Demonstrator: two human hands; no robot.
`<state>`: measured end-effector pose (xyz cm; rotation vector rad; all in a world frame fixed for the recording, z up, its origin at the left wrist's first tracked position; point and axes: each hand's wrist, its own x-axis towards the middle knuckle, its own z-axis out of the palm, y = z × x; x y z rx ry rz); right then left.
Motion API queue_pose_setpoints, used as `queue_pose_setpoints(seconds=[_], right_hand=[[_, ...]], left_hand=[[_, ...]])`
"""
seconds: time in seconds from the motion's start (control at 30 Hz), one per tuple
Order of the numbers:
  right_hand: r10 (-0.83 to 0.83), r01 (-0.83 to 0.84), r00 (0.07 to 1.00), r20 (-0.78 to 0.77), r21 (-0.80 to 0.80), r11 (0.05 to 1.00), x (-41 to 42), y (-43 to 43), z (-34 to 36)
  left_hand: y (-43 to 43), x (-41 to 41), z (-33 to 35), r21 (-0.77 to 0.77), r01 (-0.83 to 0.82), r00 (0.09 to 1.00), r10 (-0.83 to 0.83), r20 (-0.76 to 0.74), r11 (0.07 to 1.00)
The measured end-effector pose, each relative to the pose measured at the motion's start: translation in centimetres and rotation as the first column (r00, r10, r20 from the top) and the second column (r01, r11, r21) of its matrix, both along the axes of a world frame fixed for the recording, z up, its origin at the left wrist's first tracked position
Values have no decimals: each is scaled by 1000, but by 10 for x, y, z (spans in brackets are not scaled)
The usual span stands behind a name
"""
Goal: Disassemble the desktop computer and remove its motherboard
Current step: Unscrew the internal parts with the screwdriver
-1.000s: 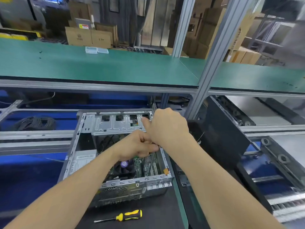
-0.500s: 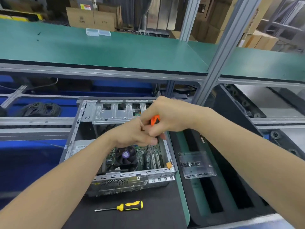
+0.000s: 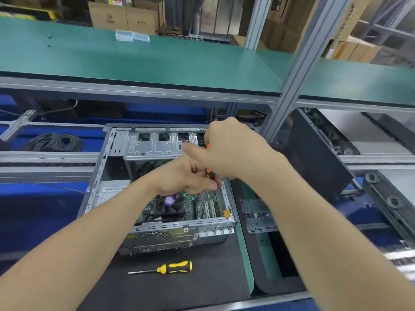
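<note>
An open grey desktop case [image 3: 107,158] lies on its side on a black mat. Inside it sit the green motherboard [image 3: 190,204] and a black CPU fan with a purple hub [image 3: 169,202]. My right hand [image 3: 231,151] grips the handle of an orange and black screwdriver [image 3: 207,171] that stands upright over the board's right side. My left hand [image 3: 186,176] pinches the same screwdriver lower down, near its shaft. The tip and what it touches are hidden behind the hands.
A yellow and black screwdriver [image 3: 170,268] lies on the black mat [image 3: 179,288] in front of the case. A clear plastic tray with small parts [image 3: 258,217] sits to the right. A black panel [image 3: 314,158] leans at the right. A cable coil [image 3: 54,142] lies at the left.
The camera view shifted, first down, then back up a little. Both hands stay together over the case's right side; the orange screwdriver came into sight between them.
</note>
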<state>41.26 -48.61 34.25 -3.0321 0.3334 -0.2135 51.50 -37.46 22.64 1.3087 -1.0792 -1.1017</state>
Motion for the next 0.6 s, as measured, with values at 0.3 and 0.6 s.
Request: queue_pose_setpoints(seconds=[0.3, 0.6], right_hand=[[-28, 40, 998, 64, -204, 978, 7, 37, -20], [555, -580, 796, -243, -39, 814, 25, -14, -1]], left_hand=[[4, -10, -4, -31, -68, 996, 70, 61, 997], [4, 7, -4, 2, 8, 1000, -8, -7, 1000]])
